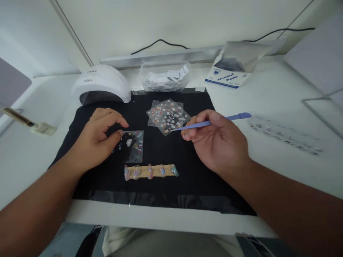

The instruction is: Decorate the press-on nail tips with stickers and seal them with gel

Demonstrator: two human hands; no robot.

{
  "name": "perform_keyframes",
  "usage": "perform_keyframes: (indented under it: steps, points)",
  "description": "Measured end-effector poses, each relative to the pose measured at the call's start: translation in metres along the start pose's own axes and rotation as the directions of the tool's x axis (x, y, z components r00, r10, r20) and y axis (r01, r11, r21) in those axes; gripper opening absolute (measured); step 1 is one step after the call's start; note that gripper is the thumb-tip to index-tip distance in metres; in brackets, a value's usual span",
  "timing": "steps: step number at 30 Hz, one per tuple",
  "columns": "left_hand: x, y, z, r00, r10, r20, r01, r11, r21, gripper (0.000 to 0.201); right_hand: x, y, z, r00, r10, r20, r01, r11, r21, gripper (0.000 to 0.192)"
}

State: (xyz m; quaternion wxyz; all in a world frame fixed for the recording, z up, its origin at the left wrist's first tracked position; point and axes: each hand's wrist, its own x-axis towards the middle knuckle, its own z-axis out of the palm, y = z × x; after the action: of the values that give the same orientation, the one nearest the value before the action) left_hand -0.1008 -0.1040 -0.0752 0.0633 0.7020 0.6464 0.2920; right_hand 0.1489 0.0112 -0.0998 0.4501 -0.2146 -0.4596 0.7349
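Black cloth mat covers the middle of the white counter, and both hands work over it. The left hand rests at about nine o'clock on the mat, thumb and forefinger pinched on the edge of a small clear sticker sheet with coloured decals, pinning it flat. The right hand, at about three o'clock, grips a slim blue plastic tweezer tool between thumb and fingers, its tip pointing toward eleven o'clock and lying over a stack of clear sticker sheets printed with tiny flowers. At six o'clock on the mat lies a tan strip holding five clear decorated nail tips. A white domed nail lamp sits at eleven o'clock, a clear plastic tub of wrapped pads at twelve, and a blue-and-white alcohol pad box at one. The likely trouble, as I judge it: the tool tip could snag a loose upper sheet and drag it, or a lifted decal could fold on itself and stick; a sweeping wrist could also knock the strip of nail tips, which lies just beside both forearms.
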Motion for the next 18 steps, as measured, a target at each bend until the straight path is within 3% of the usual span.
perform_keyframes:
  steps: [5,9,14,18]
  points:
    - [0.006,-0.012,0.007,0.993,-0.076,0.087,0.071,0.995,0.068,0.012,-0.001,-0.002,-0.001,1.000,-0.012,0.011,0.012,1.000,0.013,0.021]
    - [0.007,-0.020,-0.001,0.980,-0.110,0.168,0.093,0.990,0.108,0.018,-0.001,-0.002,-0.001,1.000,-0.019,0.007,0.019,0.999,0.051,0.020]
    - [0.002,-0.027,-0.021,0.906,-0.161,0.392,0.099,0.980,0.174,0.060,0.000,-0.003,0.000,1.000,-0.030,0.007,0.029,0.997,0.072,0.020]
    - [-0.002,-0.029,-0.015,0.874,-0.242,0.421,0.123,0.949,0.289,0.085,0.002,-0.002,-0.001,1.000,0.002,-0.014,-0.001,0.997,0.077,0.023]
